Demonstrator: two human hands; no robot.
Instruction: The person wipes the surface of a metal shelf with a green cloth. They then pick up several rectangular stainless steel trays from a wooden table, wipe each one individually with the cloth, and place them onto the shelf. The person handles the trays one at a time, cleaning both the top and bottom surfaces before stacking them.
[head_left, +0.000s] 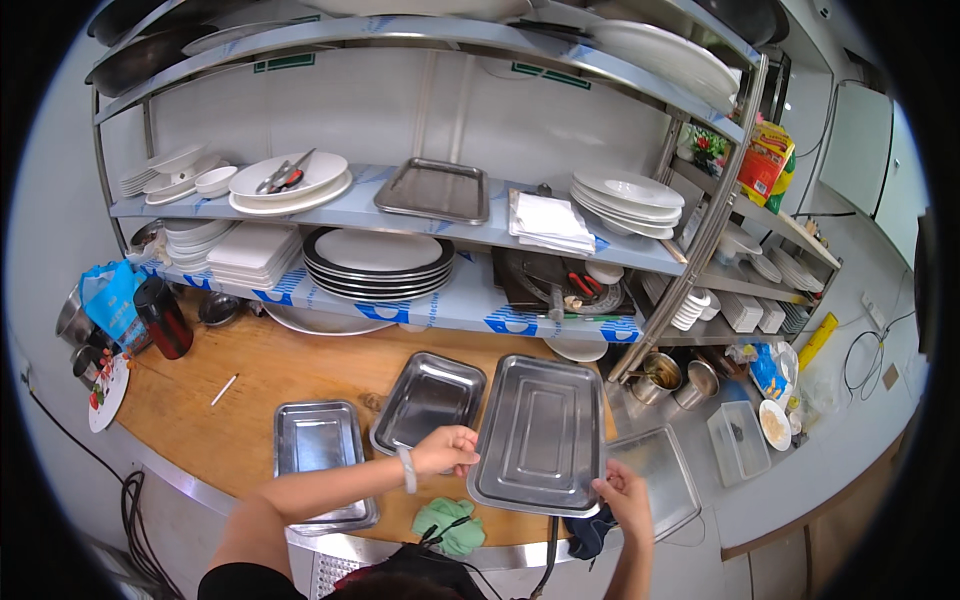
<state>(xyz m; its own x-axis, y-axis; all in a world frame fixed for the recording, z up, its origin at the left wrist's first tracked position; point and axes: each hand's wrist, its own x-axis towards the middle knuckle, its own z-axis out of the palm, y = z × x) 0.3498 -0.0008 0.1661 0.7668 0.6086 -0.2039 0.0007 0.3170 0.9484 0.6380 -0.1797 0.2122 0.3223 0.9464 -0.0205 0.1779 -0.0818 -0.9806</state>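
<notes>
A rectangular metal tray (538, 431) is held up above the wooden tabletop, gripped at its two long edges. My left hand (448, 450) pinches its left edge, and a pale band circles that wrist. On the opposite edge, near the lower right corner, my right hand (621, 491) has hold of the rim. Left of the held tray, a smaller metal tray (431, 401) lies on the wood. Farther left rests another metal tray (319, 439), partly covered by my left forearm. A crumpled green cloth (450, 525) lies by the front edge.
Steel shelves (420, 214) with plates stand behind the wooden table (202, 420). A dark red flask (163, 319) stands at the left, and a white stick (224, 390) lies on the wood. To the right are a translucent lid (652, 480), a plastic container (739, 442) and metal pots (697, 384).
</notes>
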